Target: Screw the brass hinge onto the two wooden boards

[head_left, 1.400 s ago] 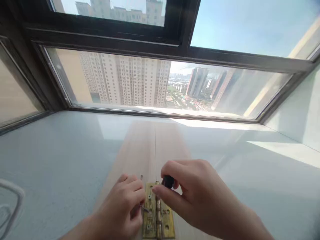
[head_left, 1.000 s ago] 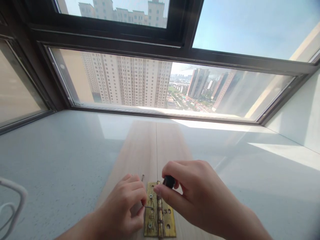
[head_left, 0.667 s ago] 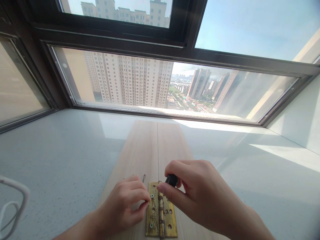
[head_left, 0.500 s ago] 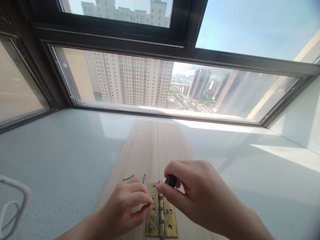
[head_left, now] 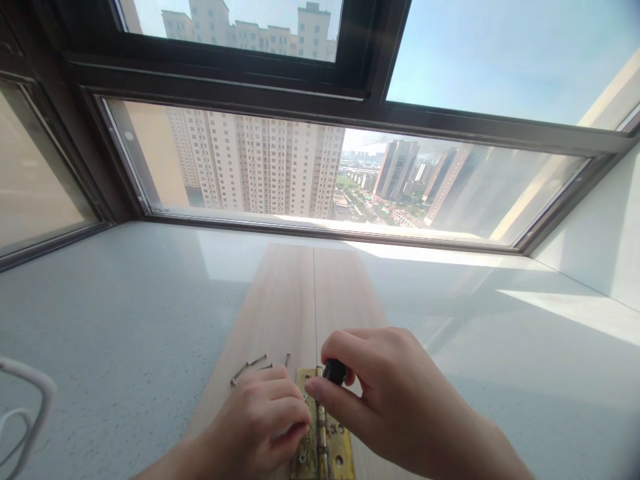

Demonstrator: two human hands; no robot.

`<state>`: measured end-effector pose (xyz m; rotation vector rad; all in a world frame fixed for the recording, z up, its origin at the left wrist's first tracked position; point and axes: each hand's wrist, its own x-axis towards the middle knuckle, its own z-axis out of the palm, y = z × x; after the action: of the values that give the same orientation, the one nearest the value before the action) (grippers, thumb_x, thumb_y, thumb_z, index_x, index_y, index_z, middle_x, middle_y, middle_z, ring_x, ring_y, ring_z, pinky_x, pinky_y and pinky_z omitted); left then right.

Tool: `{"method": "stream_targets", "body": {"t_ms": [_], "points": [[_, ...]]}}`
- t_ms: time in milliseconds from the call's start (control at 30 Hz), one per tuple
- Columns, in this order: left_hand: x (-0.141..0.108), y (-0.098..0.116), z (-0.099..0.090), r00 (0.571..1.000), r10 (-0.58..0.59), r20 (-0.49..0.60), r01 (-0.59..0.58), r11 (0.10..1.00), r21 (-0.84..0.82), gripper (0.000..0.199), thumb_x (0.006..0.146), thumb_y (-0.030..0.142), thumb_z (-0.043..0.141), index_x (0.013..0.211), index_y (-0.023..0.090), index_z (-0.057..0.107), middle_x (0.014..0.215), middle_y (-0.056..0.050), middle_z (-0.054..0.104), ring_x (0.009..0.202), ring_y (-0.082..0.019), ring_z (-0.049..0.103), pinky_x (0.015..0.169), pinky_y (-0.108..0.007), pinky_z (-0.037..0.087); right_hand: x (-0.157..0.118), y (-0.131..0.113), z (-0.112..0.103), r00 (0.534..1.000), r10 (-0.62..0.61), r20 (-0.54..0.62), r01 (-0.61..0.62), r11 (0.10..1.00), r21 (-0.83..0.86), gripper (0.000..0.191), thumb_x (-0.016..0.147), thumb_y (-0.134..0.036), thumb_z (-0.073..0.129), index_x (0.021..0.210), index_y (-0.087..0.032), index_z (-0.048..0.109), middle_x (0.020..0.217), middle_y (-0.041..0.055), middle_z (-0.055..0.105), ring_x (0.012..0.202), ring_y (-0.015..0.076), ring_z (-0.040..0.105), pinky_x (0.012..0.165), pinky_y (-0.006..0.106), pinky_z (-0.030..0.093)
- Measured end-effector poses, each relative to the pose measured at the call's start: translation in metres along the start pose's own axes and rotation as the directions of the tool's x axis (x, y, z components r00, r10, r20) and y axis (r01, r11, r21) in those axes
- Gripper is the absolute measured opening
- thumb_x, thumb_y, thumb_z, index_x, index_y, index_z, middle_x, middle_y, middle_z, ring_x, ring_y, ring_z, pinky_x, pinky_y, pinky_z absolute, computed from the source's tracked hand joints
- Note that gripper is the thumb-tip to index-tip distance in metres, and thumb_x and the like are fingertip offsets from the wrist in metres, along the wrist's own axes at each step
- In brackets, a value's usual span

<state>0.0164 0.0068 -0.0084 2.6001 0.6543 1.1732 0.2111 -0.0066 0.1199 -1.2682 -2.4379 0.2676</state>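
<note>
At six o'clock, the brass hinge [head_left: 323, 453] is straddling the board seam [head_left: 315, 300]. The left hand [head_left: 265, 413] is pinching over its left leaf, contents hidden; the right hand [head_left: 387, 380] is gripping a black handle [head_left: 335, 372]. Screw-setting appears underway, calling for steady alignment. Loose screws [head_left: 241, 373] are lying toward seven.

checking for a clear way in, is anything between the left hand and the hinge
Nothing visible: the left hand's fingertips overlap the hinge's left leaf in view. The loose screws lie beyond that hand, out of the way. Whether the fingertips pinch anything is hidden.
</note>
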Motion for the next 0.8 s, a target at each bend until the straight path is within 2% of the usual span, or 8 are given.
{"method": "stream_targets", "body": {"t_ms": [200,400,500,667,800], "points": [[0.0,-0.002,0.003,1.0,-0.006,0.013,0.006,1.0,-0.01,0.013,0.083,0.01,0.054,0.076,0.02,0.059,0.067,-0.001,0.066,0.062,-0.017,0.054,0.056,-0.026,0.035,0.0,-0.005,0.0,1.0,-0.015,0.026,0.015,1.0,0.008,0.021,0.085,-0.032,0.062,0.071,-0.019,0.054,0.061,-0.0043,0.057,0.053,0.0098,0.042,0.051,0.025,0.021],[0.001,0.002,0.005,0.988,-0.153,0.025,0.155,0.981,-0.12,0.018,0.084,0.017,0.051,0.066,0.019,0.054,0.063,-0.003,0.064,0.062,-0.018,0.059,0.059,-0.027,0.045,0.001,-0.008,0.006,0.993,-0.04,0.114,0.031,0.997,0.075,0.018,0.078,-0.029,0.067,0.069,-0.019,0.056,0.06,-0.0047,0.058,0.052,0.0088,0.044,0.051,0.023,0.025],[-0.001,0.002,0.009,0.979,-0.203,0.028,0.205,0.969,-0.134,0.018,0.082,0.019,0.053,0.065,0.019,0.054,0.062,-0.003,0.063,0.061,-0.018,0.06,0.058,-0.027,0.046,0.004,-0.008,0.013,0.989,-0.029,0.145,0.022,0.998,0.05,0.016,0.076,-0.029,0.069,0.07,-0.019,0.058,0.065,-0.0035,0.063,0.055,0.0096,0.048,0.052,0.023,0.025],[-0.003,-0.003,0.015,0.982,-0.188,0.0,0.186,0.97,-0.156,0.007,0.073,0.015,0.052,0.067,0.02,0.055,0.068,-0.002,0.068,0.063,-0.017,0.062,0.059,-0.025,0.046,0.008,-0.009,0.021,0.985,-0.051,0.166,0.054,0.998,-0.017,0.018,0.077,-0.033,0.067,0.07,-0.018,0.059,0.066,-0.0013,0.067,0.052,0.0094,0.046,0.049,0.025,0.019],[-0.003,-0.003,0.013,0.985,-0.174,-0.002,0.171,0.973,-0.151,0.009,0.069,0.011,0.054,0.067,0.019,0.054,0.067,-0.001,0.068,0.063,-0.016,0.06,0.06,-0.024,0.045,0.008,-0.009,0.02,0.986,-0.042,0.164,0.05,0.998,-0.045,0.02,0.081,-0.036,0.065,0.072,-0.018,0.06,0.068,-0.0012,0.067,0.054,0.0101,0.049,0.05,0.025,0.02]]}}
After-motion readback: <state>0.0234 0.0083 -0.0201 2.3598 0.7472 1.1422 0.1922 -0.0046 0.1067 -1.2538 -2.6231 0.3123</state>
